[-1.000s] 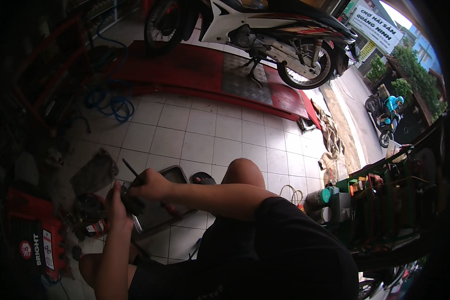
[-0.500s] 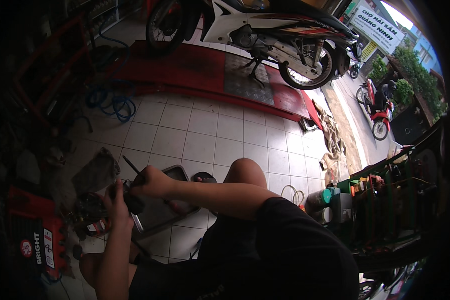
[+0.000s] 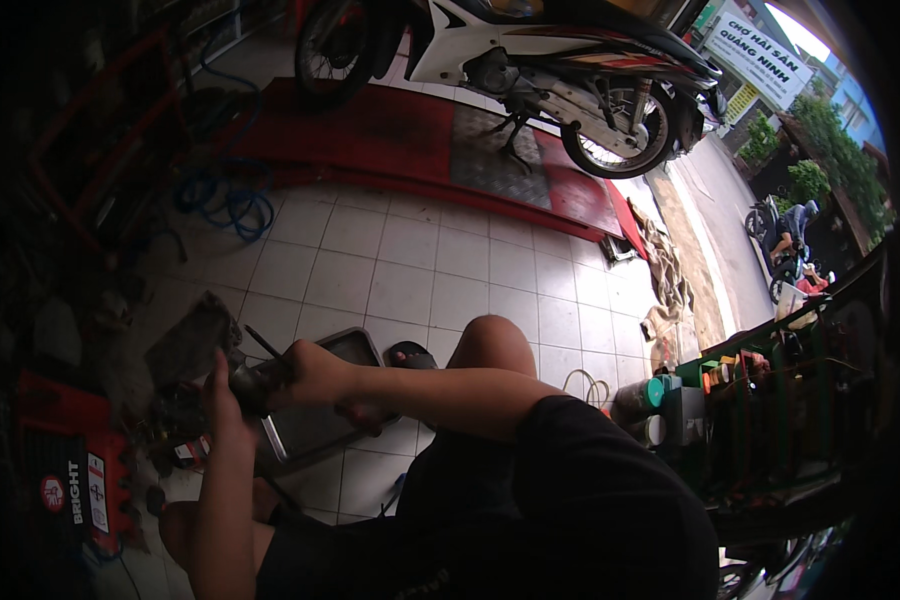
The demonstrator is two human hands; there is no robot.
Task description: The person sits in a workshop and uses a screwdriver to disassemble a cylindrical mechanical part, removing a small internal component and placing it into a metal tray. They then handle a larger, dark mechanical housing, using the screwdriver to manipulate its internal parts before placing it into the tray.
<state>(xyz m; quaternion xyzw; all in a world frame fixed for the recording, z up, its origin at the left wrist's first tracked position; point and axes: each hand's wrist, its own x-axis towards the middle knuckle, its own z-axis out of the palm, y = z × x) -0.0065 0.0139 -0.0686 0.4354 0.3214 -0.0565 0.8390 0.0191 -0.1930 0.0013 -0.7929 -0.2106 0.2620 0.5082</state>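
Over the metal tray (image 3: 320, 440), my hands are close together at a dark, rounded metal part (image 3: 253, 388). My left hand (image 3: 228, 405) is wrapped round its near left side, thumb pointing up. A closed fist, my right hand (image 3: 315, 372) grips a slim dark rod-shaped tool (image 3: 260, 342) whose end sticks out up and to the left. The tool's other end is hidden by the fist, so its exact kind does not show. Whether the tool touches the part is hidden too.
A white motorbike (image 3: 510, 70) stands on a red lift platform (image 3: 370, 135) ahead. Blue hose (image 3: 230, 205) lies coiled at left, near a red case (image 3: 55, 440). Green shelving with jars (image 3: 638, 395) stands at right. A dark cloth (image 3: 185, 340) lies beyond my left hand.
My right hand and the rod-shaped tool have shifted slightly right, and my left hand has tilted more upright. Outside, the red motorbike has left view and a rider on another motorbike has appeared.
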